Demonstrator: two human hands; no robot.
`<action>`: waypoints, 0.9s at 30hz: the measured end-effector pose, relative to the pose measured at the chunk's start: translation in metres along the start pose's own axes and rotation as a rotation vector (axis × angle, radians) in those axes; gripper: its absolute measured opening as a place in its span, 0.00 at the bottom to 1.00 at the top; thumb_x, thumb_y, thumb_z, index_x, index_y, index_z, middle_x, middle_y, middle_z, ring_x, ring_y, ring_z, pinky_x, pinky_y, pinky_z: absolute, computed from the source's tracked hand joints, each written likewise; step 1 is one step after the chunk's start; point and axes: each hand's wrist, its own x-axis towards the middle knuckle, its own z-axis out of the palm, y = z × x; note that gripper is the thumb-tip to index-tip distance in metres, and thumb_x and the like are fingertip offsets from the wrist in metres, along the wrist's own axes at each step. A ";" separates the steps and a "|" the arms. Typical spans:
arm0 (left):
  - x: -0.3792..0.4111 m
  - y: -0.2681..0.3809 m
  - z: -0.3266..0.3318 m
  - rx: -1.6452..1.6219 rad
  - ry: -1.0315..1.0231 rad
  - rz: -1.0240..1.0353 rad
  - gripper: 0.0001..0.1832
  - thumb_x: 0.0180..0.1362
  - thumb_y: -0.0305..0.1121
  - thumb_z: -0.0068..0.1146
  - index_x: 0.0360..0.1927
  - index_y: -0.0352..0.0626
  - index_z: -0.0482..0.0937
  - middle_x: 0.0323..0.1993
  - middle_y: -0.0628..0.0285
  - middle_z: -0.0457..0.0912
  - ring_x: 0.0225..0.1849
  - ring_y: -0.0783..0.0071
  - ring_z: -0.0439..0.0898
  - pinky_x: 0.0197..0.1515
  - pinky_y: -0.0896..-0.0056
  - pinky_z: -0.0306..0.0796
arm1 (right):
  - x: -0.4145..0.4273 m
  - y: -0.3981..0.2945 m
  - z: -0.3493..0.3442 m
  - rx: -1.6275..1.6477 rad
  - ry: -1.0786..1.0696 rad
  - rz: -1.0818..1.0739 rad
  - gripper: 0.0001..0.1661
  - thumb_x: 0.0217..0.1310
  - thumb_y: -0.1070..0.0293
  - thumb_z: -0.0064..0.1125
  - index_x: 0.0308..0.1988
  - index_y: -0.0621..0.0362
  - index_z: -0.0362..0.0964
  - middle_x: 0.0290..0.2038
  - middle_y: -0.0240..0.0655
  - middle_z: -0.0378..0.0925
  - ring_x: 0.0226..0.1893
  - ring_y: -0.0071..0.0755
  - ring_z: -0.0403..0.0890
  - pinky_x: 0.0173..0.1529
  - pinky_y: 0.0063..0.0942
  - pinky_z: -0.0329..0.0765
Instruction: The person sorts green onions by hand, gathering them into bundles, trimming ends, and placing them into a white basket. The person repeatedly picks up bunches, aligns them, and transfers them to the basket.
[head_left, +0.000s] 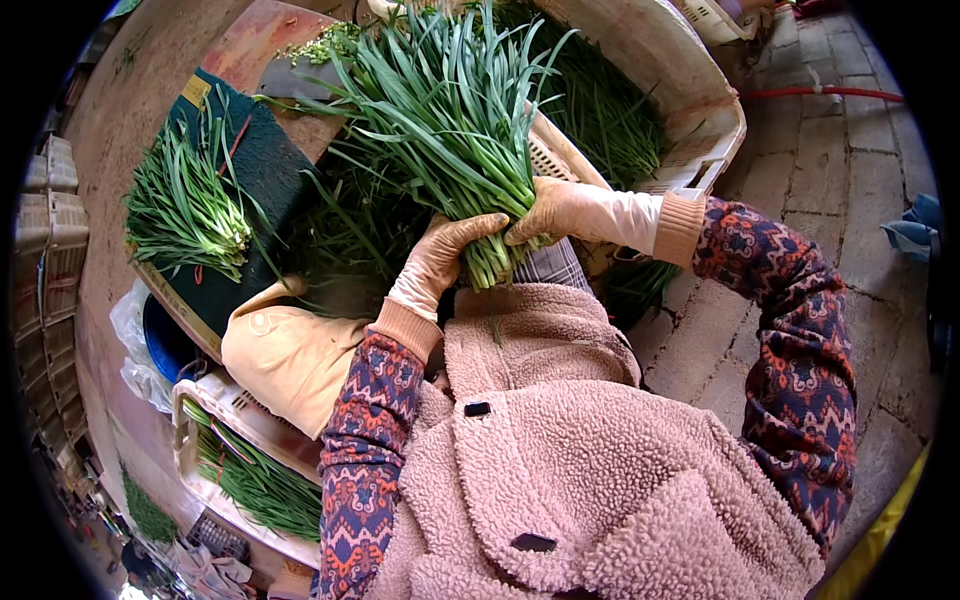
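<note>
A thick bunch of garlic chives (450, 127) is held in front of my lap, leaves pointing away and pale cut stem ends towards me. My left hand (442, 251), in a stained thin glove, grips the bunch near its stem base from the left. From the right, my right hand (562, 214), gloved likewise, closes round the same stems, its thumb near my left fingertips. To the left, a smaller bunch of chives (191, 199) lies on a dark green mat (266, 161), with a red strip (236, 144) beside its leaves. Loose dark leaves (360, 217) lie below the held bunch.
A flat grey metal blade (296, 79) rests on a reddish board (259, 37) near pale trimmings. Beyond my right hand stands a large white plastic crate (712, 135) of chives. Another white crate (184, 450) holds tied chives at lower left, near a blue bucket (169, 337).
</note>
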 end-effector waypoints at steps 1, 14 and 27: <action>0.000 0.000 -0.001 0.025 -0.009 0.004 0.29 0.46 0.25 0.68 0.53 0.38 0.72 0.46 0.62 0.79 0.48 0.70 0.77 0.54 0.70 0.71 | 0.000 -0.005 -0.004 -0.061 -0.012 0.016 0.34 0.42 0.73 0.71 0.53 0.53 0.69 0.40 0.34 0.78 0.39 0.31 0.80 0.37 0.30 0.79; -0.005 -0.012 -0.036 0.009 0.046 -0.029 0.30 0.46 0.32 0.67 0.55 0.38 0.71 0.44 0.60 0.80 0.45 0.68 0.79 0.49 0.67 0.74 | -0.094 -0.141 -0.153 -0.932 0.296 -0.362 0.20 0.49 0.72 0.59 0.46 0.62 0.72 0.36 0.42 0.79 0.32 0.37 0.81 0.35 0.31 0.79; -0.020 -0.014 -0.041 -0.244 0.129 -0.157 0.24 0.44 0.31 0.66 0.44 0.28 0.76 0.36 0.50 0.82 0.33 0.62 0.84 0.37 0.64 0.81 | 0.023 0.139 -0.234 -1.304 0.547 0.381 0.20 0.46 0.64 0.56 0.41 0.60 0.77 0.39 0.54 0.78 0.37 0.49 0.82 0.42 0.37 0.79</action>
